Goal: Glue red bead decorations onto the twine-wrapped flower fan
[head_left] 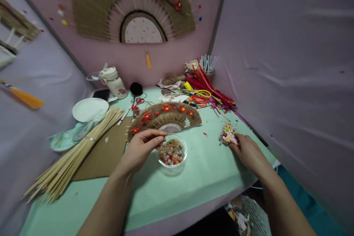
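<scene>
My left hand (145,145) is closed in a pinch at the left rim of a clear round tub (186,151). Anything between its fingertips is too small to make out. Red, orange and pearly white beads (172,153) lie in the tub. Just behind the tub rests a brown half-round fan (155,112) with red flowers along its band. Over on the right, my right hand (249,151) is closed around the near end of a small pink, multicoloured patterned object (229,134) on the table. Its kind is unclear, and my fingers hide part of it.
Left of the tub, a bundle of thin sticks (83,155) lies across cardboard (102,166), near a white plate (90,110) and a bottle (114,84). Red stems (210,88), yellow-handled scissors (203,93) and translucent sticks (207,62) crowd the back right. A large fan (94,7) hangs on the wall.
</scene>
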The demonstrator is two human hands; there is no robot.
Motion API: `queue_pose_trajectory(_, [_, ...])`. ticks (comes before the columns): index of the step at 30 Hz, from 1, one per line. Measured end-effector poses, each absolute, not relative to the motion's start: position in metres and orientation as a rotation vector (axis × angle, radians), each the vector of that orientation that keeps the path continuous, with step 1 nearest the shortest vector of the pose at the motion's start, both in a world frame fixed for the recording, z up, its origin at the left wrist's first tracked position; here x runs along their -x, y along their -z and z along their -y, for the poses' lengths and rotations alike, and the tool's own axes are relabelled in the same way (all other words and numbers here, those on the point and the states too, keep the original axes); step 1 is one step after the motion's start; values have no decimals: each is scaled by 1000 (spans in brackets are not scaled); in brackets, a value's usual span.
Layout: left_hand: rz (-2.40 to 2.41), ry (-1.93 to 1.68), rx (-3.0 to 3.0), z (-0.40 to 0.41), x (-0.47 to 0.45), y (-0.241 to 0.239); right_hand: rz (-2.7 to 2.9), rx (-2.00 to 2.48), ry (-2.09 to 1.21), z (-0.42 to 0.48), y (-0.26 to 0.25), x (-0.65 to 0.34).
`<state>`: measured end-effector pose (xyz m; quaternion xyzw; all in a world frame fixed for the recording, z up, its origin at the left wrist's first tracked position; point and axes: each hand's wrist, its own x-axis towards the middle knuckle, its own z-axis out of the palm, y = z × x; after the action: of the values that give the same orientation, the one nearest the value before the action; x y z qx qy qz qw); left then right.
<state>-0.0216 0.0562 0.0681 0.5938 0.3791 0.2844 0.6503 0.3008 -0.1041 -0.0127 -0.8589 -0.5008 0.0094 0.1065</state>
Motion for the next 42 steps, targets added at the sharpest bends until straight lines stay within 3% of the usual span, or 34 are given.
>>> queue_pose_trajectory(5, [-773, -748, -968, -55, 21, -50, 1296, 2261, -26, 117, -15, -288])
queue_pose_trajectory(11, [-654, -819, -816, -51, 24, -47, 670, 1650, -655, 130, -61, -226])
queue_pose_trajectory(16, [-580, -824, -789, -51, 25, -42, 662, 1274, -1006, 120, -65, -163])
queue_pose_trajectory(25, [-511, -802, -796, -49, 28, -41, 855, 1206, -1217, 101, -43, -119])
queue_pose_trajectory(42, [-611, -759, -868, -49, 26, -35, 830, 1201, -1245, 96, -33, -114])
